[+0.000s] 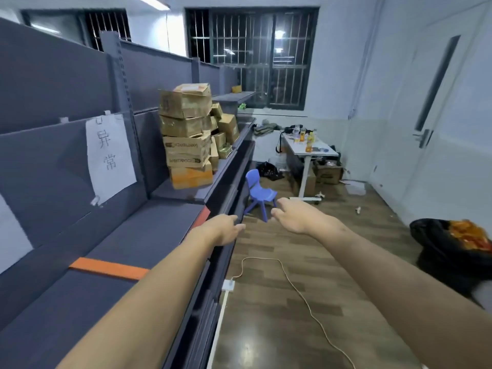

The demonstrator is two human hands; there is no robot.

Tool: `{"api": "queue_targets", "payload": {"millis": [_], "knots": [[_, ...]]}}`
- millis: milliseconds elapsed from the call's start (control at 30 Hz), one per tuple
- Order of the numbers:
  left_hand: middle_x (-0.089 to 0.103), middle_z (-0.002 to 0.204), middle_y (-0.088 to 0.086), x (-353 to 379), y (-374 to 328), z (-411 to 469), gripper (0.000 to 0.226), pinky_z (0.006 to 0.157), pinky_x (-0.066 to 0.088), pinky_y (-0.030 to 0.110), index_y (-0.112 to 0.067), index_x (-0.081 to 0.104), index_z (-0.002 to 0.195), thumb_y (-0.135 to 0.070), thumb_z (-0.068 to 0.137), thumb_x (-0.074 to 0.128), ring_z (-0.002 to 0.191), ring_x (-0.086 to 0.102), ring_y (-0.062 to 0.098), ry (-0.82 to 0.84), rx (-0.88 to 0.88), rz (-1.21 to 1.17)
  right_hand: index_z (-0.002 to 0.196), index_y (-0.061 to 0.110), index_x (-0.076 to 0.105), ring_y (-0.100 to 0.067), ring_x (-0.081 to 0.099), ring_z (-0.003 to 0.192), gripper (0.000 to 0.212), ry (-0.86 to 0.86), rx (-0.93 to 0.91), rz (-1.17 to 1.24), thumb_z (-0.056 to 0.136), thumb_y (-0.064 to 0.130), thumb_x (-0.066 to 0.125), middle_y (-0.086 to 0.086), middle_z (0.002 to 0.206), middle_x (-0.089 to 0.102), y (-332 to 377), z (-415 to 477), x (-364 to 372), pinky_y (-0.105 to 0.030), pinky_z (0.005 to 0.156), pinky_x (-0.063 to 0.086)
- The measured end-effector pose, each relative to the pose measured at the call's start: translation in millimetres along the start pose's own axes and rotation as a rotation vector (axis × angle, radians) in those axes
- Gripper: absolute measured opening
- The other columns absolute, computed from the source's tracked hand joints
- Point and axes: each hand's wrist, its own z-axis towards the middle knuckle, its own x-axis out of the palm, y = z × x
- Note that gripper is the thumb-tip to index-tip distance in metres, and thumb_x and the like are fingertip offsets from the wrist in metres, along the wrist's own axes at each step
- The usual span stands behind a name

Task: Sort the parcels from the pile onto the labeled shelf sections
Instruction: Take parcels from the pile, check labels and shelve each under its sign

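Left hand: the left hand (226, 231) is stretched forward over the front edge of the shelf (149, 230); its fingers are loose and slightly bent, with nothing in them.
Right hand: the right hand (294, 217) is stretched forward above the floor (279, 328), beside the left; its fingers are relaxed and point ahead, with nothing in them.
Parcels: the parcels (187, 137) are cardboard boxes stacked in a leaning pile on the shelf farther along, well apart from both hands; smaller boxes lie behind the front column, and the lowest box in front is orange.
Label: a white paper label (110, 155) with handwritten characters is taped to the grey back panel of the shelf, left of the pile.
Dividers: 2 strips of orange tape (109, 267) cross the shelf surface, 1 under the left forearm and 1 near the left hand.
Floor: a blue chair (259, 193) stands just past the hands, and a white cable (300, 291) trails across the wood planks.
Far end: a white table (310, 153) carries bottles and small clutter below a barred window (253, 57).
Right edge: a black bag (447, 251) sits open with orange contents.
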Motion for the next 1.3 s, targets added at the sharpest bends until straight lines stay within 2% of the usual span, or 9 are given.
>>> {"api": "queue_targets", "payload": {"millis": [100, 200, 433, 667, 933, 1033, 1100, 1167, 1300], "knots": [[0.031, 0.153, 0.011, -7.4, -17.0, 56.8, 0.056, 0.112, 0.027, 0.035, -0.012, 0.030, 0.147, -0.041, 0.100, 0.036, 0.139, 0.033, 0.026, 0.034, 0.050, 0.029, 0.131, 0.005, 0.047, -0.035, 0.048, 0.125, 0.047, -0.004, 0.048, 0.020, 0.100, 0.038, 0.035, -0.017, 0.138, 0.051, -24.3, 43.2, -15.0, -0.045, 0.101, 0.042], [0.049, 0.139, 0.015, -10.5, -29.4, 115.6, 0.045, 0.102, 0.037, 0.035, -0.010, 0.047, 0.134, -0.037, 0.100, 0.038, 0.125, 0.048, 0.030, -0.002, 0.097, 0.071, 0.113, 0.007, 0.049, -0.034, 0.053, 0.114, 0.033, -0.005, 0.069, 0.035, 0.098, 0.034, 0.035, -0.017, 0.129, 0.054, -51.3, 91.9, -17.8, -0.044, 0.096, 0.045], [0.034, 0.151, 0.011, -38.6, -50.1, 271.9, 0.058, 0.109, 0.032, 0.037, -0.008, 0.034, 0.144, -0.045, 0.099, 0.036, 0.136, 0.036, 0.028, 0.007, 0.049, 0.054, 0.117, 0.005, 0.051, -0.034, 0.054, 0.111, 0.033, 0.007, 0.040, 0.052, 0.098, 0.026, 0.033, -0.016, 0.124, 0.057, -138.2, 237.2, -31.1, -0.041, 0.092, 0.045], [0.026, 0.156, 0.008, -92.5, -77.2, 415.2, 0.062, 0.114, 0.024, 0.034, -0.012, 0.024, 0.150, -0.046, 0.099, 0.034, 0.142, 0.026, 0.024, -0.054, -0.025, 0.065, 0.093, 0.009, 0.042, -0.030, 0.050, 0.092, 0.021, 0.015, -0.042, 0.082, 0.099, 0.027, 0.032, -0.013, 0.102, 0.052, -205.4, 384.9, -64.0, -0.040, 0.079, 0.039], [0.029, 0.155, 0.006, -115.1, -59.9, 551.8, 0.062, 0.115, 0.024, 0.035, -0.015, 0.026, 0.149, -0.049, 0.098, 0.034, 0.141, 0.029, 0.023, -0.065, -0.111, 0.047, 0.122, 0.006, 0.051, -0.035, 0.057, 0.108, 0.037, 0.046, -0.119, 0.135, 0.101, 0.032, 0.034, -0.017, 0.117, 0.060, -220.0, 525.4, -56.6, -0.041, 0.087, 0.044], [0.027, 0.156, 0.006, -118.8, -41.9, 607.1, 0.063, 0.116, 0.022, 0.034, -0.015, 0.027, 0.150, -0.050, 0.098, 0.035, 0.143, 0.026, 0.022, -0.086, -0.121, 0.015, 0.105, 0.007, 0.052, -0.032, 0.055, 0.097, 0.029, 0.085, -0.153, 0.116, 0.102, 0.028, 0.033, -0.017, 0.113, 0.058, -219.9, 583.2, -52.4, -0.039, 0.081, 0.042], [0.027, 0.156, 0.005, -122.6, -27.4, 638.1, 0.062, 0.116, 0.021, 0.033, -0.015, 0.027, 0.150, -0.049, 0.098, 0.035, 0.143, 0.025, 0.021, -0.109, -0.122, -0.015, 0.076, 0.011, 0.039, -0.028, 0.045, 0.086, 0.030, 0.108, -0.166, 0.159, 0.103, 0.019, 0.029, -0.020, 0.104, 0.051, -213.4, 622.7, -52.3, -0.037, 0.074, 0.035], [0.029, 0.155, 0.005, -133.3, -11.6, 665.4, 0.061, 0.115, 0.022, 0.033, -0.016, 0.029, 0.149, -0.049, 0.098, 0.036, 0.142, 0.027, 0.020, -0.134, -0.143, -0.050, 0.068, 0.014, 0.031, -0.028, 0.043, 0.086, 0.035, 0.146, -0.203, 0.119, 0.103, 0.017, 0.027, -0.015, 0.094, 0.048, -200.6, 662.0, -59.4, -0.036, 0.072, 0.033], [0.050, 0.141, 0.008, -183.3, 10.9, 703.5, 0.049, 0.107, 0.036, 0.032, -0.015, 0.048, 0.138, -0.043, 0.097, 0.041, 0.127, 0.047, 0.023, -0.317, -0.154, -0.110, 0.108, 0.003, 0.057, -0.033, 0.054, 0.106, 0.035, 0.111, -0.319, 0.233, 0.102, 0.027, 0.032, -0.016, 0.112, 0.059, -161.1, 739.4, -86.5, -0.034, 0.082, 0.039]]}}
